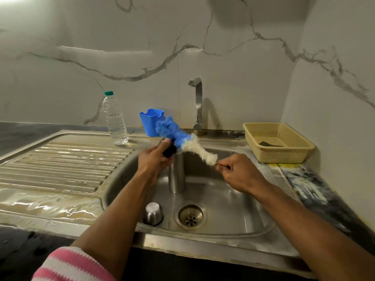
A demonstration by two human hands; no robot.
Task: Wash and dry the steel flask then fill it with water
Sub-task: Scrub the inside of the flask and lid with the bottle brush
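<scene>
Steel flask: plain cylindrical body, brushed metal finish, upright inside the sink basin with its base low toward the basin floor; whether the base rests on the floor cannot be told. Upper part hidden behind the hand and a black part at the neck.
Left hand: wrapped round the top of the flask, thumb up along the black part; fingers curled firmly on it.
Bottle brush: fluffy head, blue at the far end, white toward the handle, lying slanted across and just above the flask mouth, head outside the flask.
Right hand: fingers and thumb pinched together on the thin handle end of the brush, just below the white bristles.
Steel cap: small steel cup, standing mouth-down on the basin floor, just left of the drain.
Sink: stainless basin, wet; ribbed drainboard to the left with water pooled along its front edge.
Tap: behind the basin, no water visible from the spout.
Blue holder: on the back ledge, partly behind the brush head.
Water bottle: clear plastic, green cap, upright at the rear of the drainboard.
Basket: beige plastic, on the counter right of the sink, a dark item inside.
</scene>
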